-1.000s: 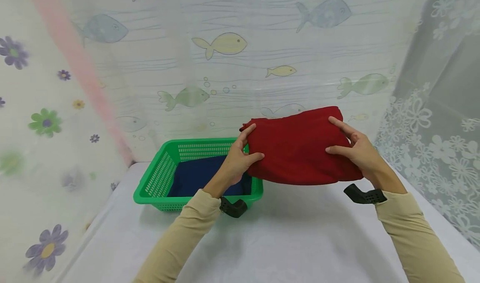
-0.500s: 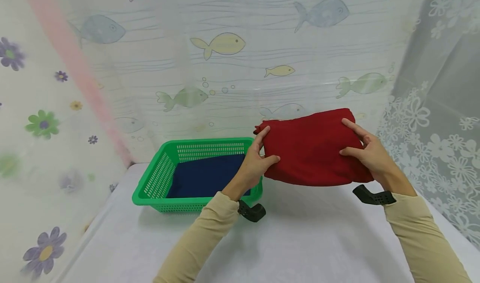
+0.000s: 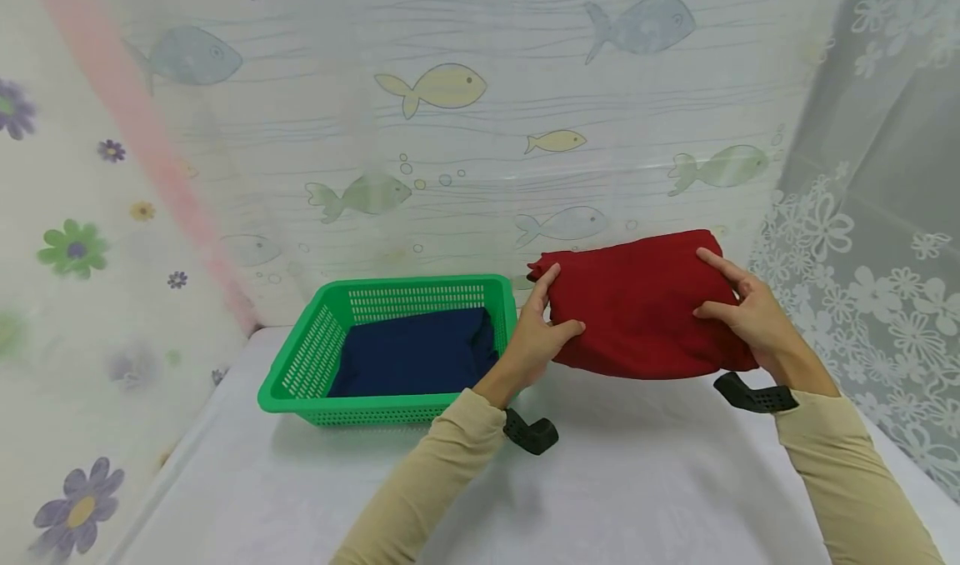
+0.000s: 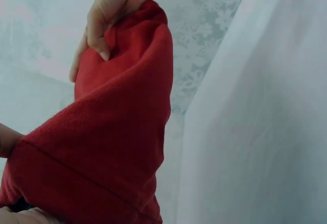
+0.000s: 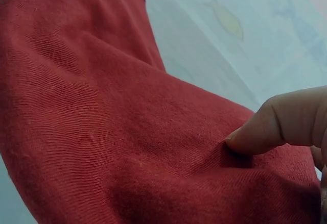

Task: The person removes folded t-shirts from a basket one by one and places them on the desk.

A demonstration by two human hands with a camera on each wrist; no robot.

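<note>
Your left hand (image 3: 538, 342) and right hand (image 3: 746, 308) pinch the folded red cloth's (image 3: 645, 302) ends, thumbs on top. Its long axis runs from 9 to 3 o'clock.

To my left a green perforated basket (image 3: 311, 363) stands on the white table cover (image 3: 615, 482), and a folded dark blue cloth (image 3: 412, 363) lies flat inside it, filling most of its floor. Behind the table I see a pale curtain printed with fish (image 3: 431, 88) in yellow, blue and green, with small bubbles near one of them. A blurred pink stripe (image 3: 127, 132) runs slantwise down the sheet at my far left, which carries purple and green flowers (image 3: 71, 248). At my right hangs a grey lace curtain with white blossoms (image 3: 885, 298), reaching down to the table edge.
</note>
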